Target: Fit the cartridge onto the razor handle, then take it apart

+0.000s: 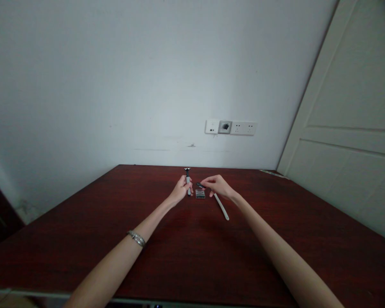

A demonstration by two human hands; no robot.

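Fingers of the left hand (180, 189) wrapped round a grey-handled, black-necked tool with a T-shaped head (188, 186); right hand (219, 187) pinching a small black piece (199, 185). Dark-red wooden table (186, 256) — slender off-white strip (222, 208) lying aslant, nearest; clear rectangular box (200, 194) between the hands. Beyond — white wall sockets (244, 128).

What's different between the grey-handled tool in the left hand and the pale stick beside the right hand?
The grey-handled tool is gripped in the left hand, while the pale stick appears to lie slanted on the table. The tool shows a dark neck and wide head; the stick's visible part is plain and off-white, its far end hidden by the right hand. Both look long and slender.
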